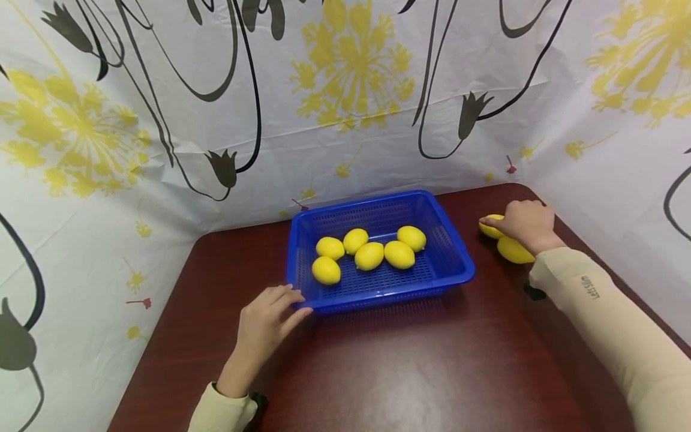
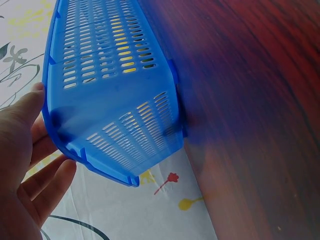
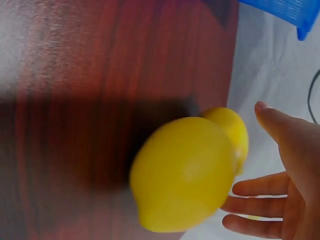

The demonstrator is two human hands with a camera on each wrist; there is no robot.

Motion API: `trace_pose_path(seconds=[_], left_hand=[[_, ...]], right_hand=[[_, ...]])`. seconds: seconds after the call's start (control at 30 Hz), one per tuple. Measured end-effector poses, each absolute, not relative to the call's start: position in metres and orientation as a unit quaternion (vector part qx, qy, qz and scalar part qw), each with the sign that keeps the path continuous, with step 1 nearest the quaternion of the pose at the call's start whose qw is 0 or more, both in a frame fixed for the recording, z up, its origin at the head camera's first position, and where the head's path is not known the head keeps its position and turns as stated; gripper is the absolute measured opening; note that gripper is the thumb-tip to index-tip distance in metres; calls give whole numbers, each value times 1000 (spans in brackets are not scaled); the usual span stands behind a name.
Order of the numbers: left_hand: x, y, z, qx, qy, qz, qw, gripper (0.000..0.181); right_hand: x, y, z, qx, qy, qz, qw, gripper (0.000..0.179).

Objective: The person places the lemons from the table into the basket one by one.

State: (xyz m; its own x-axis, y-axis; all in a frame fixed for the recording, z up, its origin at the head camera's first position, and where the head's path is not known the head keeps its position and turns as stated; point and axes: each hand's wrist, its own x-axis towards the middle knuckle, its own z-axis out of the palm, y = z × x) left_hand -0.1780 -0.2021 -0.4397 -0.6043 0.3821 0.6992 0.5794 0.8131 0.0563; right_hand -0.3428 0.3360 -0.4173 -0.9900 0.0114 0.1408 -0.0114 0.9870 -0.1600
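Observation:
A blue plastic basket (image 1: 372, 297) stands on the table with several yellow lemons (image 1: 369, 256) inside. At its near left corner, my left hand (image 1: 267, 324) holds the rim, the thumb on one side of the corner and the fingers on the other. The left wrist view shows the thumb (image 2: 30, 105) against the rim. Two more lemons lie touching at the right of the table, a nearer one (image 3: 182, 172) and a farther one (image 3: 230, 132). My right hand (image 1: 526, 222) is over them, its fingers (image 3: 255, 227) extended and the thumb spread apart.
The dark red-brown wooden table (image 1: 421, 366) carries everything. White cloth (image 1: 259, 198) printed with yellow and black flowers hangs behind it and along both sides. The basket's right wall (image 1: 450, 234) stands between its lemons and the two loose ones.

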Motion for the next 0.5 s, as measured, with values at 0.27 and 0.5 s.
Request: trace_pose_path(seconds=[0.27, 0.5], left_hand=[[-178, -202, -438, -270, -886, -136, 351, 28], [-178, -201, -439, -272, -886, -139, 350, 29]], right_hand=[[-344, 333, -429, -16, -994, 88, 56, 87], [-348, 330, -433, -5, -995, 85, 57, 80]])
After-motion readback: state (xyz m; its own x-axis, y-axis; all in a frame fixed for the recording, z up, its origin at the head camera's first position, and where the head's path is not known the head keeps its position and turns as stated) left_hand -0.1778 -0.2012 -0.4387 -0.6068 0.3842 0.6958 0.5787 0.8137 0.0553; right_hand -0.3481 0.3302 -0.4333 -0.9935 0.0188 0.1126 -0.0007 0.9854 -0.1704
